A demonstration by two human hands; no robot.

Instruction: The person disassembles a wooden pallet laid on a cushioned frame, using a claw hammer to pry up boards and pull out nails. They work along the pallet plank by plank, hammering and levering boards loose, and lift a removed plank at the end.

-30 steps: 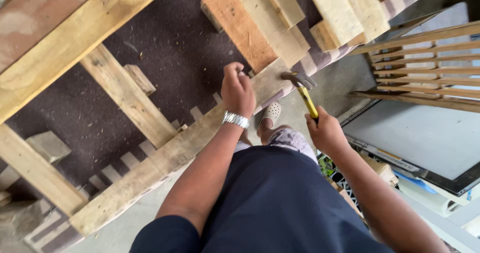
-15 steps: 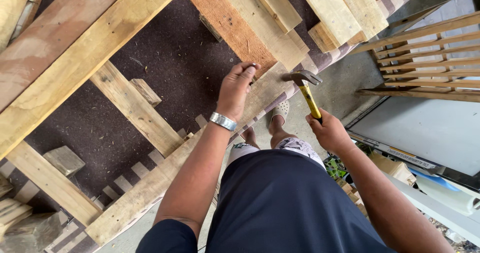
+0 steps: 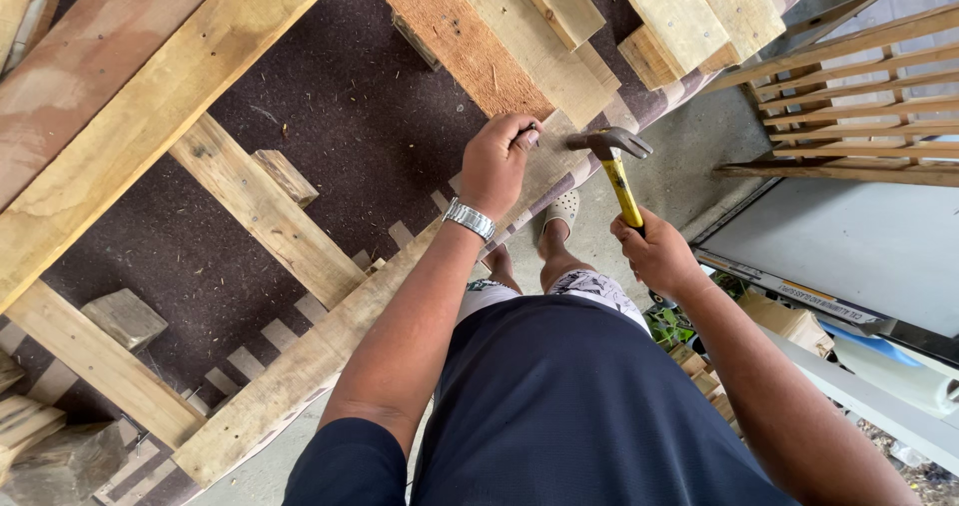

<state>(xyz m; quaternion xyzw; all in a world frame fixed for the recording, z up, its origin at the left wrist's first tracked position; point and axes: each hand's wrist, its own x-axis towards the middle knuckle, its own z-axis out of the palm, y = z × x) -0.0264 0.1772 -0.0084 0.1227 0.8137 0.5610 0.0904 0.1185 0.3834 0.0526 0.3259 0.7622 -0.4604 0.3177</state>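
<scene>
grip point(image 3: 654, 254) round hammer point(image 3: 611, 156), planks point(image 3: 300, 366) below

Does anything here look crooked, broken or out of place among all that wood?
Mostly no. A short loose offcut block lies askew beside a cross plank, and sawdust flecks the dark mat. The left hand rests on the long plank; the right hand holds a yellow-handled hammer.

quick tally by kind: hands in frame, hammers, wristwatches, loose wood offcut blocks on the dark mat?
Hands: 2, left hand and right hand
Hammers: 1, yellow-handled hammer
Wristwatches: 1, silver wristwatch
Loose wood blocks: 2, and
Total: 6
</scene>
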